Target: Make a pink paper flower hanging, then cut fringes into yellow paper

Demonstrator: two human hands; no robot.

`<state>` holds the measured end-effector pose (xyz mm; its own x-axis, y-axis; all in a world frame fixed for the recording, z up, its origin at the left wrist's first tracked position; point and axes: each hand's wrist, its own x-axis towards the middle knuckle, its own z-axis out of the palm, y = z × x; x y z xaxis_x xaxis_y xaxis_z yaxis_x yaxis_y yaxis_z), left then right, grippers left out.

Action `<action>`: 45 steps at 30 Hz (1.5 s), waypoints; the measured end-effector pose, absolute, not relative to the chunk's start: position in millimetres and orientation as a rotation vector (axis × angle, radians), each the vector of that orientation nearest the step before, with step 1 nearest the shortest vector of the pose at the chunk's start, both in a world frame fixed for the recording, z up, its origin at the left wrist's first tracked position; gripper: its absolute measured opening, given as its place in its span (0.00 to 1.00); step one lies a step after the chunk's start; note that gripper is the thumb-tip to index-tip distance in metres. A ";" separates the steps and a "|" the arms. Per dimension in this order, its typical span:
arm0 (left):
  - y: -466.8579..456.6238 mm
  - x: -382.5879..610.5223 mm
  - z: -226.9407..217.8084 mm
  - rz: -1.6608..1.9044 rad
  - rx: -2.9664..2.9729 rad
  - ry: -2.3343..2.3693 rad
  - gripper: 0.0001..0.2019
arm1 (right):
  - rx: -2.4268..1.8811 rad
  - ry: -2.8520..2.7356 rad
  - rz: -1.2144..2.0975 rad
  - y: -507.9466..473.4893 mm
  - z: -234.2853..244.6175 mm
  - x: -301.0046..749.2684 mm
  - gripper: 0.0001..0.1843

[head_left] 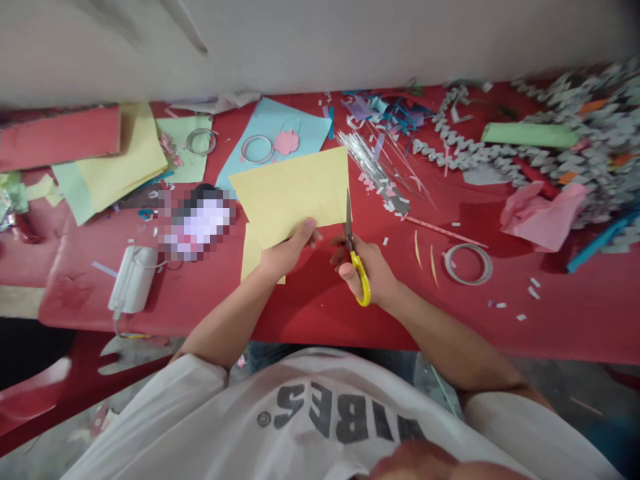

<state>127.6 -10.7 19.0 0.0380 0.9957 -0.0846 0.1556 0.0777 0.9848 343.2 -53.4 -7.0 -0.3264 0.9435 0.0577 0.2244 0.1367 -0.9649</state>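
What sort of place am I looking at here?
Probably a paper-craft workshop: a long red-covered table, yellow-handled steel scissors, a pale yellow paper sheet, and a heap of folded grey paper strips.

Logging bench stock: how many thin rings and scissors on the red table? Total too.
Thin rings: 3 (ring on green paper, ring on blue paper, ring on the red table)
Scissors: 1 (scissors in the right hand)
Total: 4
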 end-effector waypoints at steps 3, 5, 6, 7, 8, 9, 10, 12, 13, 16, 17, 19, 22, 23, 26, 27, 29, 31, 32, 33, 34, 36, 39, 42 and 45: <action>-8.3 126.7 16.1 1.057 1.264 1.334 0.27 | -1.141 -1.662 1.252 -52.8 -7.5 344.9 0.43; -5.2 124.3 10.8 1.105 1.237 1.365 0.27 | -1.148 -1.648 1.254 -53.3 -8.6 344.9 0.42; -3.0 122.9 7.6 1.145 1.217 1.387 0.26 | -1.158 -1.628 1.260 -53.5 -9.5 344.3 0.42; -0.4 121.5 4.4 1.197 1.188 1.408 0.25 | -1.174 -1.590 1.271 -53.6 -10.5 343.2 0.40; 2.5 120.4 1.3 1.255 1.147 1.423 0.23 | -1.193 -1.526 1.286 -53.1 -11.6 341.7 0.39; 5.5 119.6 -1.4 1.307 1.096 1.428 0.21 | -1.212 -1.440 1.303 -51.9 -12.8 340.1 0.36; 8.5 119.1 -3.7 1.347 1.041 1.426 0.19 | -1.229 -1.337 1.316 -50.0 -13.9 338.4 0.34; 13.9 118.9 -7.0 1.384 0.950 1.414 0.17 | -1.247 -1.135 1.299 -43.6 -15.8 336.3 0.30; 16.0 119.1 -8.1 1.384 0.924 1.412 0.16 | -1.250 -1.055 1.273 -39.5 -16.6 336.4 0.30; 19.3 119.7 -10.8 1.352 0.915 1.429 0.17 | -1.258 -0.940 1.201 -27.1 -19.2 340.7 0.30; 19.5 119.8 -11.4 1.336 0.928 1.441 0.18 | -1.256 -0.935 1.186 -23.8 -20.3 342.8 0.30; 18.9 119.8 -12.2 1.288 0.973 1.480 0.22 | -1.233 -0.947 1.168 -19.2 -22.6 346.2 0.30; 16.0 120.0 -11.8 1.192 1.053 1.544 0.26 | -1.172 -0.940 1.147 -17.0 -25.1 346.7 0.31; 14.7 120.4 -11.4 1.161 1.073 1.557 0.28 | -1.154 -0.925 1.141 -17.1 -25.3 345.9 0.32; 10.5 122.0 -10.2 1.092 1.130 1.561 0.29 | -1.141 -0.887 1.126 -17.9 -24.7 343.2 0.35; 9.0 122.4 -9.9 1.075 1.148 1.554 0.30 | -1.150 -0.885 1.125 -18.2 -24.2 342.7 0.35; 6.5 122.7 -9.2 1.040 1.181 1.534 0.30 | -1.173 -0.891 1.123 -18.5 -23.3 342.5 0.35; 4.4 122.4 -8.3 1.009 1.216 1.523 0.31 | -1.184 -0.897 1.115 -18.8 -22.8 342.9 0.35; 3.7 122.2 -7.7 0.998 1.237 1.520 0.32 | -1.186 -0.900 1.105 -19.0 -22.7 343.1 0.34; 3.1 122.1 -7.1 0.987 1.260 1.518 0.32 | -1.188 -0.907 1.095 -19.2 -22.7 343.2 0.34; 2.7 122.1 -6.6 0.978 1.282 1.519 0.33 | -1.192 -0.917 1.085 -19.5 -22.8 343.1 0.33; 2.1 122.5 -6.1 0.958 1.312 1.518 0.34 | -1.205 -0.939 1.057 -20.2 -22.4 342.8 0.33; 1.3 123.7 -6.2 0.914 1.331 1.510 0.34 | -1.200 -0.945 1.022 -21.7 -20.0 342.3 0.33; 0.0 124.1 -6.0 0.879 1.339 1.514 0.32 | -1.170 -0.959 0.987 -23.0 -15.4 342.0 0.33; -1.0 123.5 -5.0 0.849 1.375 1.524 0.32 | -1.170 -0.982 0.954 -24.2 -12.2 342.0 0.31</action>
<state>123.5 -1.0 -5.0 0.0094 0.9861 -0.1660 0.3779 0.1502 0.9136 342.0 -24.2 -12.2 0.2900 0.9509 0.1081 -0.0811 0.1369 -0.9873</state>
